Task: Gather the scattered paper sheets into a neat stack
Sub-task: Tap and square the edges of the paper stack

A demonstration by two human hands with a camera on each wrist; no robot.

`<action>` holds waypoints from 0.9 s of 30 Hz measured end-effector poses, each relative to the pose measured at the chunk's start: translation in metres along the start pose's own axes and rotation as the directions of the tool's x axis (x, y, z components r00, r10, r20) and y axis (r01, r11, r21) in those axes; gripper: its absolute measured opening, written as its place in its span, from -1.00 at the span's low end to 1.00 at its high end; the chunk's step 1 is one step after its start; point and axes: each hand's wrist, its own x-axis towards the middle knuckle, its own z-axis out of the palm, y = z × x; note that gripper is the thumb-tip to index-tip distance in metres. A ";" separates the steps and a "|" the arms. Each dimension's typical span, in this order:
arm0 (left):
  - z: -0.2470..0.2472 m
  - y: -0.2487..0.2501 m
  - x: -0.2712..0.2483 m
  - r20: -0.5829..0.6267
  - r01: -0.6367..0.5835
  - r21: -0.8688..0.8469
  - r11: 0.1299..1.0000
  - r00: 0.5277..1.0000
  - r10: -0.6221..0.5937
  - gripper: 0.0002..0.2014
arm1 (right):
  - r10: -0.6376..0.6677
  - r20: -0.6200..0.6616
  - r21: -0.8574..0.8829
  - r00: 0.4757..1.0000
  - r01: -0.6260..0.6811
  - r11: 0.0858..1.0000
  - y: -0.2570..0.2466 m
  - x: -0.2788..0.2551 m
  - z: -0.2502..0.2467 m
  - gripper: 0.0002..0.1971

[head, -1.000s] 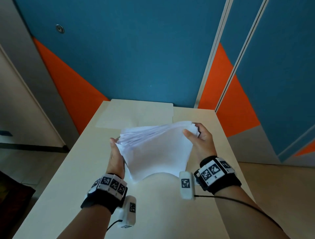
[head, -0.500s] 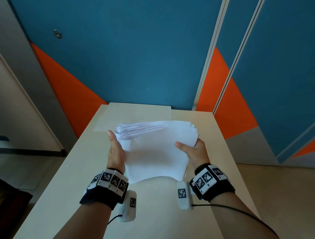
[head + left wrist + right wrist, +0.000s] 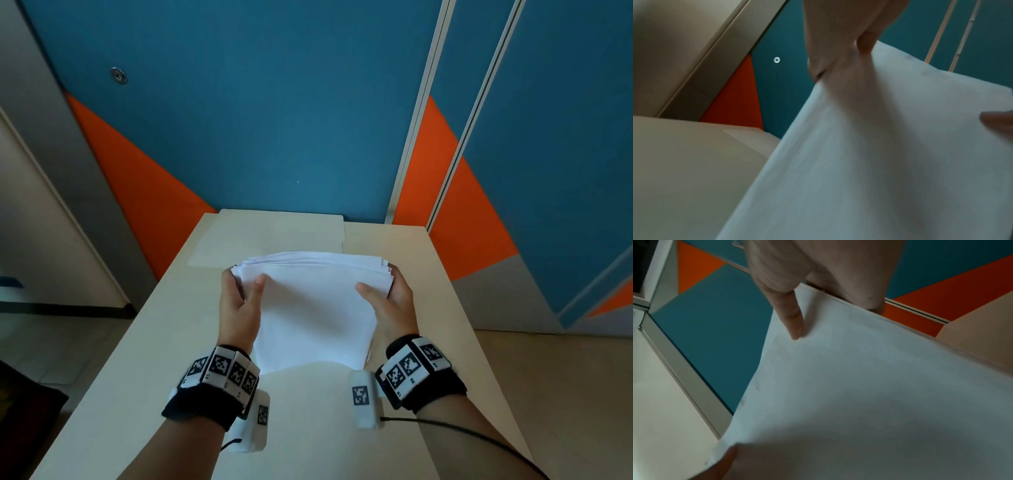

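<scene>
A bundle of white paper sheets (image 3: 315,305) is held up on edge over the beige table (image 3: 164,342), its lower edge near the tabletop. My left hand (image 3: 239,301) grips the bundle's left side, thumb on the front sheet. My right hand (image 3: 387,301) grips the right side the same way. The sheets' top edges are fanned slightly and not flush. In the left wrist view my left hand (image 3: 838,61) pinches the paper sheets (image 3: 879,154); in the right wrist view my right hand (image 3: 797,308) lies on the paper sheets (image 3: 859,386).
A beige folder (image 3: 274,236) lies flat at the table's far end, behind the bundle. A blue and orange panelled wall (image 3: 274,120) stands directly beyond the table. Floor drops away on both sides of the narrow tabletop.
The bundle has turned from skewed to squarer, and its fanned left corner has drawn in. My right hand slid down from the top right corner to the right side.
</scene>
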 end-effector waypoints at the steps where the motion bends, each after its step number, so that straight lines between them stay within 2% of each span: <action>1: 0.001 0.004 -0.001 -0.016 0.009 -0.025 1.000 1.000 -0.009 -0.78 | -0.011 -0.012 0.009 1.000 0.012 1.000 -0.001 0.000 0.001 -0.72; 3: 0.003 0.004 -0.002 -0.040 0.019 -0.086 0.996 0.999 -0.022 -0.81 | -0.018 -0.043 0.054 0.999 0.020 0.998 -0.005 0.000 0.004 -0.84; 5: 0.005 0.008 -0.004 -0.021 0.030 -0.135 0.990 0.999 -0.033 -0.81 | -0.018 -0.094 0.108 0.995 0.028 0.994 -0.009 0.002 0.008 -0.72; 8: 0.013 0.016 -0.008 -0.016 0.029 -0.200 0.979 0.999 -0.033 -0.80 | -0.070 -0.199 0.095 0.977 0.090 0.991 -0.012 0.007 0.017 -0.77; 11: 0.026 0.025 -0.009 -0.145 -0.013 -0.183 0.983 0.989 -0.014 -0.68 | -0.111 -0.290 0.072 0.951 0.137 0.988 -0.012 0.011 0.025 -0.74; 14: 0.035 0.032 -0.004 -0.284 0.024 -0.159 0.987 0.956 -0.069 -0.71 | -0.123 -0.337 0.049 0.933 0.148 0.988 -0.008 0.014 0.024 -0.76; 17: 0.038 0.034 0.004 -0.334 0.056 -0.148 0.987 0.937 -0.103 -0.78 | -0.157 -0.371 0.044 0.915 0.186 0.982 -0.005 0.017 0.016 -0.75; 19: 0.039 0.033 0.006 -0.327 0.037 -0.146 0.989 0.941 -0.083 -0.78 | -0.194 -0.365 0.025 0.911 0.218 0.976 -0.004 0.018 0.013 -0.75; 22: 0.040 0.031 0.007 -0.291 0.019 -0.108 0.994 0.955 -0.050 -0.83 | -0.220 -0.341 -0.024 0.914 0.226 0.974 -0.002 0.020 0.014 -0.87; 24: 0.036 0.030 0.012 -0.250 0.024 -0.122 0.992 0.967 -0.054 -0.87 | -0.237 -0.331 -0.053 0.914 0.232 0.971 -0.001 0.021 0.016 -0.85; 27: 0.025 0.025 0.021 -0.133 0.056 -0.195 0.979 0.988 -0.083 -0.75 | -0.275 -0.280 -0.093 0.920 0.260 0.961 -0.003 0.022 0.012 -0.83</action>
